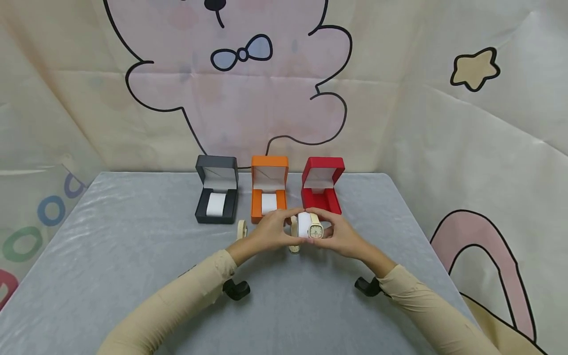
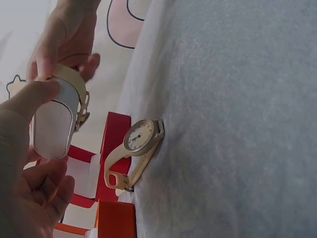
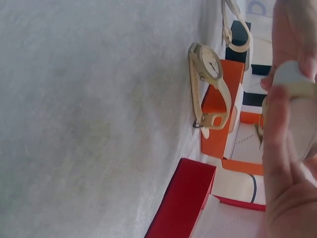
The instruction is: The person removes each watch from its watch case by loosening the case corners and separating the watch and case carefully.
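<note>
Both hands meet in front of the red box. They hold a white watch cushion [image 1: 303, 224] up off the table. My left hand [image 1: 275, 230] pinches its left end between thumb and fingers. A cream-strapped square watch [image 1: 316, 231] wraps the cushion's right end, where my right hand [image 1: 343, 237] grips the cushion and strap. In the left wrist view the strap [image 2: 74, 79] shows around the cushion, with its buckle [image 2: 83, 111] hanging at the side. Another cream watch [image 2: 140, 136] stands on the table just beyond the hands, partly hidden by them in the head view.
Three open boxes line the table's back: a dark grey box [image 1: 230, 207] and an orange box [image 1: 281, 197], each with a white cushion inside, and a red box [image 1: 328, 197] without one. A third cream watch [image 1: 241, 229] stands near the left forearm. Grey cloth [image 1: 133, 256] covers the table.
</note>
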`<state>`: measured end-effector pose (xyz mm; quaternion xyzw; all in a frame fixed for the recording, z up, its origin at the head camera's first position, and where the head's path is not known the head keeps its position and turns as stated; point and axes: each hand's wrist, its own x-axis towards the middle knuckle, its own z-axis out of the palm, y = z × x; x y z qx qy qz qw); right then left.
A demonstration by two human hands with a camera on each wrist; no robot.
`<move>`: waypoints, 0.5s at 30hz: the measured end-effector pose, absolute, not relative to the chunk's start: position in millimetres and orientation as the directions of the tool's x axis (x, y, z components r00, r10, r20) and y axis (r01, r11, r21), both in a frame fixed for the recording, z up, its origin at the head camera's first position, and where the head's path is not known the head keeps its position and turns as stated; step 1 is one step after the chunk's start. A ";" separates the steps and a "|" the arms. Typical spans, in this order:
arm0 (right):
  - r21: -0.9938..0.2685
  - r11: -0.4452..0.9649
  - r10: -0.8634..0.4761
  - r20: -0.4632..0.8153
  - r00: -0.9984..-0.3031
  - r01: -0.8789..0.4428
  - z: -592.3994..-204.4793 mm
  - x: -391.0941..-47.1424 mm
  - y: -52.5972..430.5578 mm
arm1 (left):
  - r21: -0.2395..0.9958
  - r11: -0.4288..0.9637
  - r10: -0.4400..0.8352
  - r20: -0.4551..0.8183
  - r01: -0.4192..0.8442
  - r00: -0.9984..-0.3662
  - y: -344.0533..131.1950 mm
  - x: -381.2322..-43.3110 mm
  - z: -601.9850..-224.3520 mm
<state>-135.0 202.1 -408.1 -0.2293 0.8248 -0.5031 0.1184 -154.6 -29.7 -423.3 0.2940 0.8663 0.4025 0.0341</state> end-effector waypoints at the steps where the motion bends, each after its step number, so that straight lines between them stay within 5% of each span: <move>1: -0.896 0.369 -0.508 0.028 -0.861 -0.247 -407.6 -135.4 203.5 | 0.722 0.498 0.539 0.177 0.481 -0.824 -29.7 -154.8 -423.0; 15: -0.946 0.226 -0.522 0.085 -0.849 -0.234 -409.8 -141.1 205.0 | 0.806 0.420 0.497 0.180 0.417 -0.849 -28.7 -158.2 -415.7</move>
